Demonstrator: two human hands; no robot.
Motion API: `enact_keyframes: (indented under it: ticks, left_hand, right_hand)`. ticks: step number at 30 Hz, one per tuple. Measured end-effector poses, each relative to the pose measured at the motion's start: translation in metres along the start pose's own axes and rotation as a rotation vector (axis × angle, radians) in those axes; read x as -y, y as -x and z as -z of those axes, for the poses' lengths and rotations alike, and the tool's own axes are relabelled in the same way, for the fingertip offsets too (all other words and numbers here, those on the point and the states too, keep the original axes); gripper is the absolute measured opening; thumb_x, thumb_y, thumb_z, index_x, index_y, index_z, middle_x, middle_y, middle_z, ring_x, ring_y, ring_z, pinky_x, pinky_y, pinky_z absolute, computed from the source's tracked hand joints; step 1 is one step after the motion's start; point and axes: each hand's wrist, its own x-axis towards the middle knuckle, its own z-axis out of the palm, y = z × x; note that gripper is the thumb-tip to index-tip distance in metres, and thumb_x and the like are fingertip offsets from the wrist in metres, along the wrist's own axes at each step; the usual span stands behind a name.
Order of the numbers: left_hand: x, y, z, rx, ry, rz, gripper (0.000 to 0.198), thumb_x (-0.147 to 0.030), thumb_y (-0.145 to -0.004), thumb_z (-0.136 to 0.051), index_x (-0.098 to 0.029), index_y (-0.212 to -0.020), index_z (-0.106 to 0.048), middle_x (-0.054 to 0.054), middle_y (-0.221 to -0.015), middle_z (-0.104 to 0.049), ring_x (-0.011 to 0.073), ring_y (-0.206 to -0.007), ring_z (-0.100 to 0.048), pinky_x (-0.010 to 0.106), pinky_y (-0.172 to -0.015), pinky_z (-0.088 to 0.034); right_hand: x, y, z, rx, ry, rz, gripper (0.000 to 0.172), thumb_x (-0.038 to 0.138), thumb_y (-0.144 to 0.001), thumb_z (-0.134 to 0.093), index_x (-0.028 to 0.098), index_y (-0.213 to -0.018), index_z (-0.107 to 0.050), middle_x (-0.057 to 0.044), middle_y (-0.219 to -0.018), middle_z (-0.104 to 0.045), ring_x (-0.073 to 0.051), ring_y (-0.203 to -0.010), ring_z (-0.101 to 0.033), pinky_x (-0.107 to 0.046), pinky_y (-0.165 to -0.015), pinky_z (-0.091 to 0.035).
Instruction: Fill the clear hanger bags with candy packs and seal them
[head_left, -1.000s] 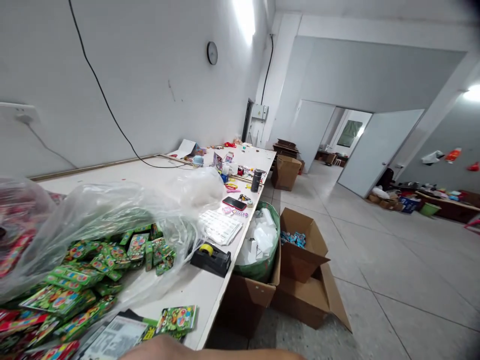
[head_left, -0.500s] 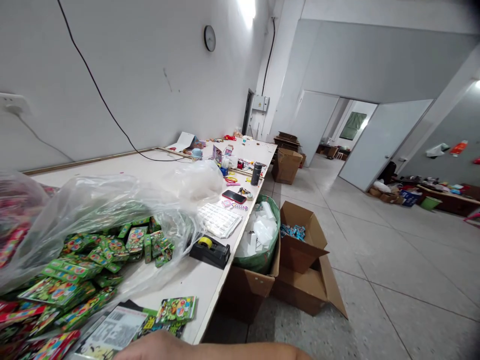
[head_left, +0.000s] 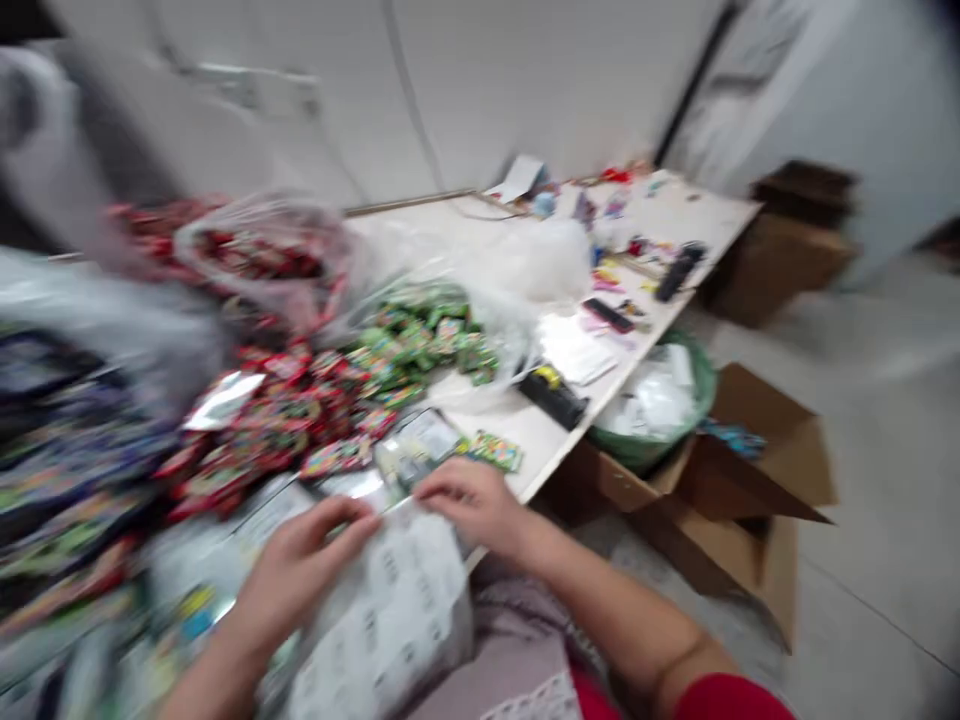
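A white sheet point(head_left: 394, 615) with rows of small dark marks slants across my lap, at the table's front edge. My right hand point(head_left: 480, 505) pinches its top edge between thumb and fingers. On the sheet's left corner, my left hand point(head_left: 311, 560) has thumb and forefinger closed, though motion blurs the grip. Just beyond the fingers lie a grey-and-white printed packet point(head_left: 420, 440) and a small green packet point(head_left: 495, 450). Heaps of red packets point(head_left: 277, 430) and green packets point(head_left: 420, 340) spread behind them.
Dark blue packets point(head_left: 82, 450) fill the left side. A black tape dispenser point(head_left: 553, 395) stands by the table's right edge, near white sheets point(head_left: 577, 350) and a phone point(head_left: 609, 315). Beside the table are a green-lined bin point(head_left: 701, 375) and open cardboard boxes point(head_left: 772, 430).
The view has swung down and left, so the heaps and both hands now show. My right hand, earlier at the bottom edge, now holds the white sheet; my left hand has come into view.
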Motion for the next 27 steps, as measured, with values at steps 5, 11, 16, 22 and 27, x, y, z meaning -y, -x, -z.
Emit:
enact_keyframes:
  ticks: [5,11,16,22,27]
  left_hand:
    - [0.017,0.016,-0.005,0.015,0.231,0.092,0.025,-0.040,-0.075,-0.064,-0.016,-0.069,-0.062,0.001,-0.066,-0.059,0.0130,-0.062,-0.051,0.022,-0.057,-0.042]
    - [0.013,0.022,-0.009,0.001,0.276,0.031,0.019,-0.033,-0.076,-0.064,-0.015,-0.071,-0.061,0.000,-0.068,-0.058,0.0113,-0.064,-0.050,0.024,-0.064,-0.043]
    - [0.012,0.021,-0.010,-0.012,0.257,-0.001,0.018,-0.032,-0.078,-0.062,-0.016,-0.070,-0.061,0.000,-0.068,-0.060,0.0118,-0.065,-0.051,0.026,-0.067,-0.044]
    - [0.017,0.019,-0.014,0.008,0.326,0.030,0.018,-0.031,-0.077,-0.062,-0.016,-0.068,-0.060,-0.001,-0.067,-0.059,0.0111,-0.064,-0.052,0.025,-0.063,-0.045]
    - [0.016,0.020,-0.015,0.011,0.297,0.002,0.016,-0.029,-0.078,-0.062,-0.016,-0.069,-0.061,-0.001,-0.066,-0.057,0.0110,-0.064,-0.051,0.024,-0.062,-0.043]
  right_hand:
    - [-0.010,0.007,-0.005,-0.049,-0.144,0.109,0.013,0.018,-0.088,-0.058,0.020,-0.091,-0.071,-0.007,-0.097,-0.066,-0.016,-0.095,-0.062,-0.030,-0.082,-0.050]
    - [-0.003,0.003,-0.007,0.051,-0.027,0.111,0.022,0.029,-0.088,-0.062,0.024,-0.109,-0.065,-0.007,-0.108,-0.065,-0.019,-0.105,-0.059,-0.038,-0.088,-0.050]
    - [0.005,-0.005,-0.004,0.120,0.144,0.197,0.012,0.025,-0.090,-0.059,0.023,-0.094,-0.070,-0.005,-0.093,-0.067,-0.018,-0.095,-0.061,-0.036,-0.084,-0.049]
    - [0.000,-0.003,-0.006,0.119,0.300,0.318,0.017,0.024,-0.092,-0.054,0.021,-0.100,-0.069,-0.007,-0.096,-0.068,-0.021,-0.090,-0.061,-0.038,-0.080,-0.048]
    - [0.002,-0.006,-0.004,0.201,0.221,0.268,0.013,0.021,-0.091,-0.053,0.022,-0.093,-0.066,-0.005,-0.092,-0.067,-0.019,-0.091,-0.061,-0.035,-0.081,-0.047]
